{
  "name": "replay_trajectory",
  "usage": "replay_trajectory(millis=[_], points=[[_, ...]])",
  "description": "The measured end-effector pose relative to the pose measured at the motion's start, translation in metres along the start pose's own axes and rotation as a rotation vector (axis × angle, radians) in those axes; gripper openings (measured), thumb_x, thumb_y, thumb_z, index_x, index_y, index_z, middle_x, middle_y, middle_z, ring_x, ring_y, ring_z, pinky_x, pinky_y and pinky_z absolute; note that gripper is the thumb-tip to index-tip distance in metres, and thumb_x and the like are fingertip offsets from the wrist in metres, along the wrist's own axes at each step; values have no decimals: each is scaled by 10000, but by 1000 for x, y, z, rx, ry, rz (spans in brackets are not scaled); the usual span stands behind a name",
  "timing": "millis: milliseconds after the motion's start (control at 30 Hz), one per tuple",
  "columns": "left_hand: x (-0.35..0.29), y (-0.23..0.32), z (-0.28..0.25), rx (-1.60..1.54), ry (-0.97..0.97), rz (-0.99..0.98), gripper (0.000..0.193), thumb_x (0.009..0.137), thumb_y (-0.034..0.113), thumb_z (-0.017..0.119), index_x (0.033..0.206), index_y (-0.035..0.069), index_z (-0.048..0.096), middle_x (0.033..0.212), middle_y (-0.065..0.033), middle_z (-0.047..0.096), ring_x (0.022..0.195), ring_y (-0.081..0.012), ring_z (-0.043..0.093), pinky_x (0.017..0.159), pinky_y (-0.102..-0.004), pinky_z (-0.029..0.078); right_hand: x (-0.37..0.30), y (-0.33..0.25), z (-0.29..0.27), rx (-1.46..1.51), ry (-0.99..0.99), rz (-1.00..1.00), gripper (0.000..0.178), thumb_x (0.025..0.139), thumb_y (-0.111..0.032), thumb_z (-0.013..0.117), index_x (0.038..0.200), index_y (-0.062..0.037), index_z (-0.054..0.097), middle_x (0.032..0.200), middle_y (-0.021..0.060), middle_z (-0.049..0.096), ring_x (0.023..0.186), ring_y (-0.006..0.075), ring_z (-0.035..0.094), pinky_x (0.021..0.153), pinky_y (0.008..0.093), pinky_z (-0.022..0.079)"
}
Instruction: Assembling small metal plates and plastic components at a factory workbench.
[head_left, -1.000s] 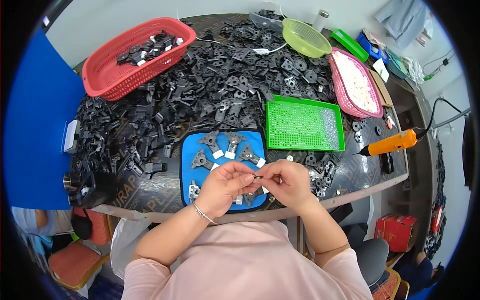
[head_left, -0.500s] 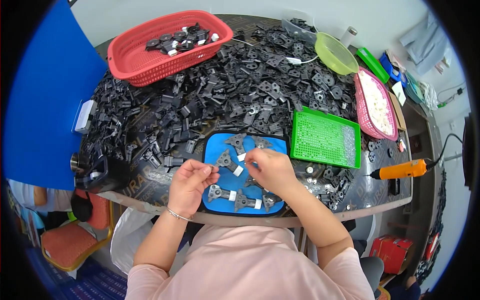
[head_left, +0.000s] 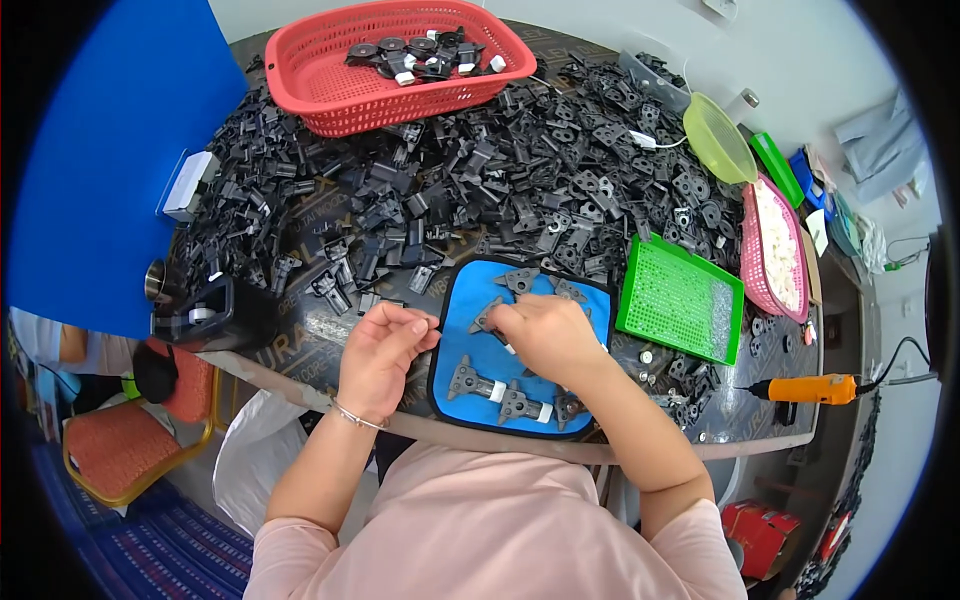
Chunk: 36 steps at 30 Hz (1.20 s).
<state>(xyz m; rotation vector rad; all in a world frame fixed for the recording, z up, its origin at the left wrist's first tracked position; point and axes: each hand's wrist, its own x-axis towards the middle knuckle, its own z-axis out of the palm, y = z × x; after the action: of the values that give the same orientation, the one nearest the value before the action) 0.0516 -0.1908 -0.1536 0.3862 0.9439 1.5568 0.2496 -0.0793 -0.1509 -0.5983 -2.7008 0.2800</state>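
On the near edge of the table lies a blue mat (head_left: 455,410) with a dark border, bearing several black plastic parts. Two of them, a left part (head_left: 465,379) and a part beside it (head_left: 515,405), have white end pieces. My right hand (head_left: 545,340) is over the mat with its fingers bent down at a black three-cornered part (head_left: 484,318), mostly covered. Whatever is between those fingertips is hidden. My left hand (head_left: 378,360) is at the mat's left border, thumb and fingers pinched together; anything in the pinch is too small to name.
A large heap of black plastic parts (head_left: 480,160) spreads behind the mat. Around it stand a red basket (head_left: 300,95), a green tray (head_left: 660,290), a yellow-green basket (head_left: 715,140) and a pink basket (head_left: 755,265) of white pieces. An orange electric screwdriver (head_left: 815,389) hangs at the right.
The view has shifted, so the table's contents sit further right in the picture. My right hand has come down over the three-cornered part on the mat; my left hand stays pinched.
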Motion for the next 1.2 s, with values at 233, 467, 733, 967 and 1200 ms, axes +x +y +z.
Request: replay_trajectory(millis=[233, 467, 733, 967, 1200], points=[[1, 0, 1, -5, -13, -2, 94, 850, 2, 632, 881, 53, 559, 951, -109, 653, 856, -170, 629, 794, -309, 518, 9, -4, -2, 194, -36, 211, 174, 747, -73, 666, 877, -95, 553, 769, 71, 629, 744, 282, 630, 619, 386, 500], [-3, 1, 0, 37, 4, 20, 61, 853, 27, 622, 865, 58, 570, 936, -95, 645, 862, -171, 615, 786, -316, 509, 11, -4, -1, 223, -104, 306, 201, 761, -74, 671, 900, -76, 526, 810, 84, 646, 776, 299, 632, 646, 395, 500], [-4, 0, 1, 36, 7, 19, 65, 851, 22, 625, 865, 50, 568, 933, -96, 645, 854, -172, 617, 783, -314, 508, 12, -4, 0, 261, -106, 342, 235, 751, -69, 680, 914, -63, 509, 814, 103, 646, 783, 312, 632, 665, 404, 499], [-3, -1, 1, 27, 8, 23, 65, 852, 24, 626, 865, 50, 568, 934, -98, 645, 844, -171, 614, 782, -314, 506, 13, -1, 3, 299, -144, 371, 247, 749, -62, 680, 915, -52, 497, 837, 121, 653, 808, 322, 638, 688, 404, 500], [-2, 0, 3, 28, 22, 20, 62, 853, 25, 625, 869, 49, 570, 941, -106, 649, 849, -172, 613, 782, -314, 507, 15, -1, 1, 320, -166, 400, 244, 740, -58, 689, 902, -51, 506, 840, 121, 654, 808, 320, 639, 696, 402, 503]])
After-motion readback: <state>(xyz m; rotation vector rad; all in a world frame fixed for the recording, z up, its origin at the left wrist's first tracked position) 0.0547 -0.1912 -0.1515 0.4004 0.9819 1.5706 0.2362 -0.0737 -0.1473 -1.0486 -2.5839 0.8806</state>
